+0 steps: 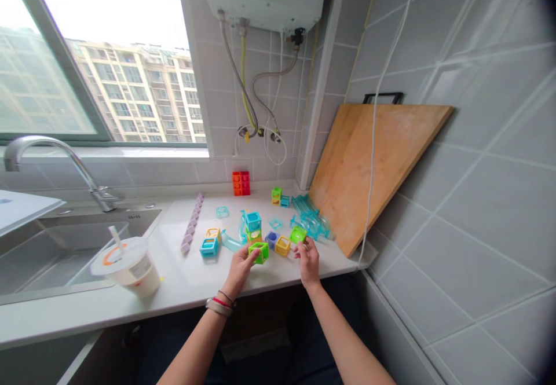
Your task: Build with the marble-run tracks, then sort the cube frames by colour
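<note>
My left hand (240, 268) grips a green open-sided toy block (259, 253) above the counter's front edge. In my right hand (308, 257) is a second green piece (297, 234), tilted, with a rounded hollow in its face. Between the two hands sit a purple block (272, 240) and a yellow block (283, 245), side by side. Behind my left hand stands a small stack with a blue block (253, 221) on top. To its left, a blue block (209, 248) touches a yellow-orange one (213, 233).
Clear blue tube pieces (310, 214) lie at the back right, near a leaning wooden board (373, 159) and a hanging white cable (374, 118). Red blocks (241, 183) stand by the wall. A lidded cup (130, 269) with a straw stands left, beside the sink (87, 252).
</note>
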The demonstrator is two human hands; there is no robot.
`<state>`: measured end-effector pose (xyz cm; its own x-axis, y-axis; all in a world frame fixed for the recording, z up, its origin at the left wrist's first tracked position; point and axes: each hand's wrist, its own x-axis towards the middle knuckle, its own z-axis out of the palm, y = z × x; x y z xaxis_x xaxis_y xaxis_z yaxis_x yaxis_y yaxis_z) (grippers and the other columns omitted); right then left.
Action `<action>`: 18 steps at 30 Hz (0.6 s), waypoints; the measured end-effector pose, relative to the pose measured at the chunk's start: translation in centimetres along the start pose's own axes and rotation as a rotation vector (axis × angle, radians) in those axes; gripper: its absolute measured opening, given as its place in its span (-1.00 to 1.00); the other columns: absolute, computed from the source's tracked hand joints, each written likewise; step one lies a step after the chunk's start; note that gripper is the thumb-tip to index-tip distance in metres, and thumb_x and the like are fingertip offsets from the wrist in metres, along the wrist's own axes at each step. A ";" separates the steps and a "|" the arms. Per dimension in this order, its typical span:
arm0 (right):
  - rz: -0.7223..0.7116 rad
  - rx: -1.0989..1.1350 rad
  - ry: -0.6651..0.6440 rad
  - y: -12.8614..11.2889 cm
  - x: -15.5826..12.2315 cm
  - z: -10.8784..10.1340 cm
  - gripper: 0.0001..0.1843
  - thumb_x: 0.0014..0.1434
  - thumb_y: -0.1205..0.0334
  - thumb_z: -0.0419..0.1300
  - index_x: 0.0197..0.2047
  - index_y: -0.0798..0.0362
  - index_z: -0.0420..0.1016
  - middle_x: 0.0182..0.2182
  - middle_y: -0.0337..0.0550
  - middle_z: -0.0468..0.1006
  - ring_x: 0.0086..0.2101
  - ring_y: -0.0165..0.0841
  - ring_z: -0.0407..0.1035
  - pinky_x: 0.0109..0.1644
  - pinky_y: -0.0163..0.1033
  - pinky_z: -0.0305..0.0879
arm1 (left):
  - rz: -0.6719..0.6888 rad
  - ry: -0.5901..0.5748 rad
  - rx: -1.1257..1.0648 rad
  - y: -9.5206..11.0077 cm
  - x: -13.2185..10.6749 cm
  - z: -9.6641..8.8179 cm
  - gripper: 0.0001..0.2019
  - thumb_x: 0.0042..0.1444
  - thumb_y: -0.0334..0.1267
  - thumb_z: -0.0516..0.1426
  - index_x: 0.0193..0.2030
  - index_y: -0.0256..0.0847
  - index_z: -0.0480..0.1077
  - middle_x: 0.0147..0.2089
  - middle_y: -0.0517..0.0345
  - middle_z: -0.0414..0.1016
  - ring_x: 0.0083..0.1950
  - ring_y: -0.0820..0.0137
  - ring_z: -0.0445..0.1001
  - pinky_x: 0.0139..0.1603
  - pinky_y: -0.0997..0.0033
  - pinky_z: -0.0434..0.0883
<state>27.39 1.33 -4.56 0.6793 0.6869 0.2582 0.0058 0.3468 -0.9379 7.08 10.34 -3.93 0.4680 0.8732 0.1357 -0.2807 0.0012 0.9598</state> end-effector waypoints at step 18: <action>0.146 0.059 -0.484 -1.2 0.2 -0.7 -0.56 0.20 -0.07 0.35 -0.01 0.08 0.62 -0.41 -0.16 0.64 -0.45 -0.36 0.42 -0.33 -0.28 0.33 | -0.065 -0.005 -0.192 1.0 -0.3 0.6 -0.52 0.01 0.01 0.47 -0.04 -0.30 0.64 -0.02 -0.12 0.71 -0.02 0.11 0.66 0.09 0.08 0.59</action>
<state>28.01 0.60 -3.56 0.2523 0.9431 0.2167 -0.1149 0.2515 -0.9610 7.10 9.77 -2.87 0.4941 0.8661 0.0764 -0.4038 0.1508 0.9023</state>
